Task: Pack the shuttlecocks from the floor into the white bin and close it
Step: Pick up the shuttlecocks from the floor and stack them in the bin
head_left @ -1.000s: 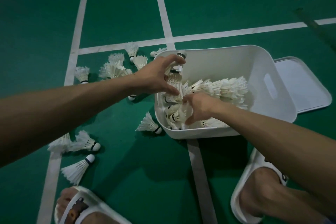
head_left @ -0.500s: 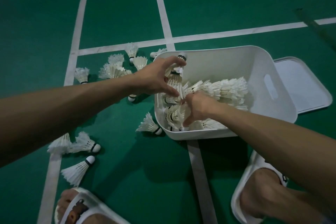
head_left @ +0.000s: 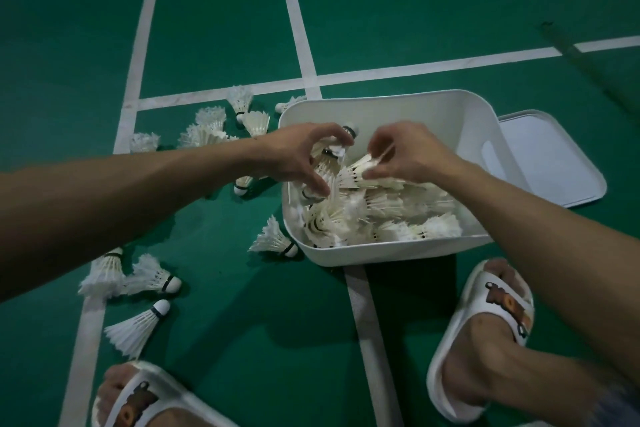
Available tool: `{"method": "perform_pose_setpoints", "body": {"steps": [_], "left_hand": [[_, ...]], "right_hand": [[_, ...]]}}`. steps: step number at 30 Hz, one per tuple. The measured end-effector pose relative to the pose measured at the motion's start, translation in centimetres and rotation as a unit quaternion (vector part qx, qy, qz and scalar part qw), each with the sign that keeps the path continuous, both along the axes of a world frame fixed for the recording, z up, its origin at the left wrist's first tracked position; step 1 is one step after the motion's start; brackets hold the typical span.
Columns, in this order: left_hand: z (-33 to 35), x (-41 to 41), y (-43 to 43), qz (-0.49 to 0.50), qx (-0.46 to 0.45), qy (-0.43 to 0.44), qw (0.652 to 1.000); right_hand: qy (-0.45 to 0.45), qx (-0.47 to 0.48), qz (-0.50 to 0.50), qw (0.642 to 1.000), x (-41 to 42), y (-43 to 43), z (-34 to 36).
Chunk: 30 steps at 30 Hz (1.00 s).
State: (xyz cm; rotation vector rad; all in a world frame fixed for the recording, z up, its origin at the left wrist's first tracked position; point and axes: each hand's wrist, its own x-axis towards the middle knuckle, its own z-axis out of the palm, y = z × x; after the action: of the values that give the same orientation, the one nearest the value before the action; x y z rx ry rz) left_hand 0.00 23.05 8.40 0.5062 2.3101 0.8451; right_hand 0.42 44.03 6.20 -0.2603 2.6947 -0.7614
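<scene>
Green court floor (head_left: 415, 10), crossed by white lines (head_left: 298, 28), carries everything here. The white bin (head_left: 436, 121) sits open just ahead of the person's slippers (head_left: 498, 319). Its lid (head_left: 554, 163) lies flat on the floor against the bin's right side. Packed shuttlecocks (head_left: 401, 215) are heaped along the bin's near and left parts.

Both hands are over the bin. The left hand (head_left: 301, 156) curls its fingers round a nested stack (head_left: 334, 151) standing cork-up near the left wall. The right hand (head_left: 408, 152) pinches the feather skirt of a single shuttlecock (head_left: 356, 172) just beside it.

The step seems to be joining that one to the stack. It would go best cork into skirt, lined up along the stack's axis, with only light finger pressure, since feathers crush and splay easily. Laying finished stacks flat and lengthwise should save room.

Much is left to gather. Loose shuttlecocks (head_left: 207, 128) cluster left of the bin, a stray shuttlecock (head_left: 273, 239) lies just beside its near-left corner, and a further group (head_left: 152, 276) rests by the left line. The heap probably needs to end below the rim for the lid to seat.
</scene>
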Motion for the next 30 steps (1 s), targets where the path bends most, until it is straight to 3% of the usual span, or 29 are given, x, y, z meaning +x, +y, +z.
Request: {"method": "perform_pose_setpoints", "body": {"steps": [2,4,11,20,26,30], "left_hand": [[0.2,0.1,0.4,-0.033,0.002,-0.034,0.999],[0.3,0.2,0.9,-0.072,-0.002,-0.053,0.996],[-0.5,0.3,1.2,-0.139,-0.032,-0.067,0.988],[-0.9,-0.9,1.3,-0.042,-0.055,-0.040,0.997],[-0.9,-1.5,2.2,-0.013,-0.081,-0.021,0.996],[-1.1,-1.4,2.2,-0.006,-0.097,-0.003,0.995]], "right_hand": [[0.045,-0.069,-0.026,0.996,0.2,0.3,1.1],[0.048,-0.095,0.009,0.994,0.7,-0.2,1.8],[-0.046,-0.056,0.080,0.994,1.0,-0.3,1.1],[-0.062,0.074,0.082,0.992,0.8,2.3,-0.6],[-0.050,0.003,0.071,0.996,1.3,0.9,-1.8],[-0.069,-0.048,-0.007,0.996,2.0,0.2,-2.9]]}}
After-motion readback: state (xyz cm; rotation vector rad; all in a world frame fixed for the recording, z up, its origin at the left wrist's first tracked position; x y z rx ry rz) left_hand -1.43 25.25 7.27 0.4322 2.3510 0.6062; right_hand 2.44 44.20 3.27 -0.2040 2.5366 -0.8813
